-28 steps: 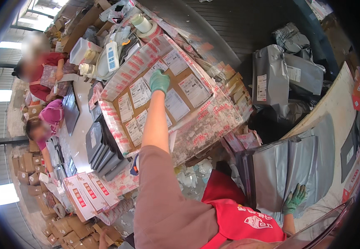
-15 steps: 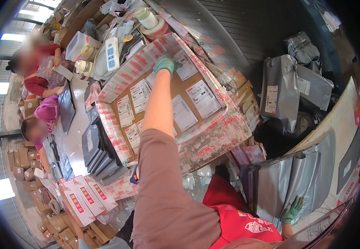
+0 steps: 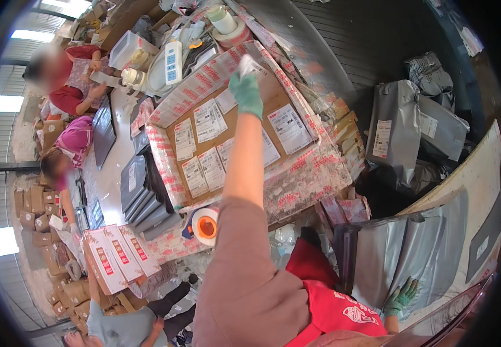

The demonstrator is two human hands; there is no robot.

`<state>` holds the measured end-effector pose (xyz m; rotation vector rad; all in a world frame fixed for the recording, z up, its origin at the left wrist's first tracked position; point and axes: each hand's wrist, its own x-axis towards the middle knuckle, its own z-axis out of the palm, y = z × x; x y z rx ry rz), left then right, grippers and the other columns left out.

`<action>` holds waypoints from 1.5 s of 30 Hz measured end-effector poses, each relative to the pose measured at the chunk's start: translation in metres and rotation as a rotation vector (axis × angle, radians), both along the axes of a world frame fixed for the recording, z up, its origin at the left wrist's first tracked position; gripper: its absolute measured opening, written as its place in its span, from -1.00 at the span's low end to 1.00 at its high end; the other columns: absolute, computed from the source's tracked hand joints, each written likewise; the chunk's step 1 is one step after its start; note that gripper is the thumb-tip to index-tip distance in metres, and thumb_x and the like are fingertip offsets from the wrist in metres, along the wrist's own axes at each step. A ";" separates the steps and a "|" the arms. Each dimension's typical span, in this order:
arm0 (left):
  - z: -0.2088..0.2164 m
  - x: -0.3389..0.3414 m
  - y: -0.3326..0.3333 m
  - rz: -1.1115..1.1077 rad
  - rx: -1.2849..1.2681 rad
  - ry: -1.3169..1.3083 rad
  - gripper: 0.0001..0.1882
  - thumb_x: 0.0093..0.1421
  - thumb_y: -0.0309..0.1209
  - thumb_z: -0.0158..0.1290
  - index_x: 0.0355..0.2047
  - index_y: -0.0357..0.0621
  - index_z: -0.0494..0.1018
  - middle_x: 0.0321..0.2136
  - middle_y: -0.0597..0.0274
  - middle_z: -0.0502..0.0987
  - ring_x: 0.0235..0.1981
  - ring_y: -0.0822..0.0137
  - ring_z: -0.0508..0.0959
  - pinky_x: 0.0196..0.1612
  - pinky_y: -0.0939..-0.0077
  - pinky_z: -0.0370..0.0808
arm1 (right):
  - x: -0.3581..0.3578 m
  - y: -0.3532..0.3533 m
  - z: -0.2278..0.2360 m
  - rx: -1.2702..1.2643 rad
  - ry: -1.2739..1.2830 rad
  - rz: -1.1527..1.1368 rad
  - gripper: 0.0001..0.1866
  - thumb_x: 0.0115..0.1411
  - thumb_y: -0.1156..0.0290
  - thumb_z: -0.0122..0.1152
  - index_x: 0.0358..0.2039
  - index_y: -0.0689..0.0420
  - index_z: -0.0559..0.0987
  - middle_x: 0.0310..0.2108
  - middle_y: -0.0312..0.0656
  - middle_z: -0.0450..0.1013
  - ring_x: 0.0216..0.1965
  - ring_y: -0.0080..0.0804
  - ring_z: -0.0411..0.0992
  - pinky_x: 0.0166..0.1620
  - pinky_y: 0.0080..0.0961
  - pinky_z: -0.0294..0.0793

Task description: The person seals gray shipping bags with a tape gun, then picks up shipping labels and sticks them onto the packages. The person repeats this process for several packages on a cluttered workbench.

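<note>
In its green glove, my left hand (image 3: 246, 95) reaches over the far part of a shallow cardboard box (image 3: 159, 153) edged with red-and-white tape. Its fingers are closed on a small white shipping label (image 3: 248, 65), blurred and partly hidden by the glove. Several printed shipping labels (image 3: 209, 120) lie in rows on the box's brown bottom. My right hand (image 3: 402, 298), also in a green glove, lies flat with its fingers apart on a grey plastic mailing bag (image 3: 421, 251) at the lower right.
An orange-cored tape roll (image 3: 206, 226) lies by the box's near corner. Dark mailing bags (image 3: 146, 199) are stacked at its left; a power strip (image 3: 173, 62) is behind. Grey parcels (image 3: 392, 124) fill the right side. Co-workers (image 3: 68, 75) sit across the left table.
A white label now shows in my left hand's fingers. The view has shifted, the tape roll has come out from behind my arm, and a person in grey shows more at lower left.
</note>
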<state>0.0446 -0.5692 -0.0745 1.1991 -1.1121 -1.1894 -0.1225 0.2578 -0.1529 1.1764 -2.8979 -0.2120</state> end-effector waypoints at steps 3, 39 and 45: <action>0.026 0.002 0.106 -0.291 -0.070 0.267 -0.72 0.07 -0.46 0.10 -0.19 -0.26 0.42 -0.25 0.21 0.50 -0.24 0.29 0.53 -0.14 0.43 0.50 | 0.011 -0.009 0.008 -0.045 -0.020 -0.020 -0.40 0.28 0.12 -0.20 0.26 0.18 0.21 0.25 0.11 0.11 0.32 0.02 -0.01 0.30 -0.01 -0.12; 0.044 -0.002 0.675 -1.156 0.661 -0.181 -0.94 0.18 -0.49 0.03 -0.39 -0.22 0.47 -0.59 0.41 0.40 -0.66 0.64 0.28 -0.64 0.77 0.17 | 0.052 0.008 0.095 -1.218 -1.550 -0.581 -0.78 0.24 0.32 0.13 -0.28 0.23 0.57 -0.47 -0.33 0.51 -0.49 -0.69 0.41 -0.41 -0.69 0.39; 0.050 -0.002 0.675 -1.162 0.614 -0.148 -0.94 0.16 -0.51 0.03 -0.41 -0.22 0.48 -0.60 0.43 0.40 -0.65 0.65 0.28 -0.63 0.77 0.16 | 0.060 -0.001 0.104 -1.270 -1.044 -0.261 -0.66 0.17 0.40 0.14 -0.04 0.23 0.48 -0.24 -0.14 0.52 -0.29 -0.35 0.48 -0.16 -0.49 0.48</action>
